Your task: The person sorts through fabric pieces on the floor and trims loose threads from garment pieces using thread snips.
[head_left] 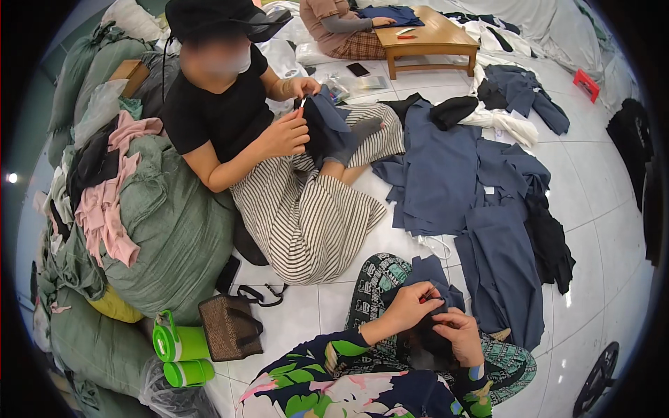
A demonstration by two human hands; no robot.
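I sit with dark navy cloth [426, 341] over my lap. My left hand [410, 308] is closed in a pinch at the upper edge of the cloth. A small dark, pointed tool [428, 294] with a hint of red shows at its fingertips, too small to name exactly. Just to its right, my right hand [460, 337] pinches the dark cloth between thumb and fingers. A blue-grey garment piece [431, 268] lies beyond my hands, partly under the held cloth.
Blue-grey garments [446, 174] and black pieces [547, 237] spread over the tiled floor ahead. A co-worker [223, 111] sits opposite, handling dark cloth. At left are green sacks [174, 223], a woven bag [226, 327] and green containers [182, 341]. Another person sits at a low wooden table [435, 42].
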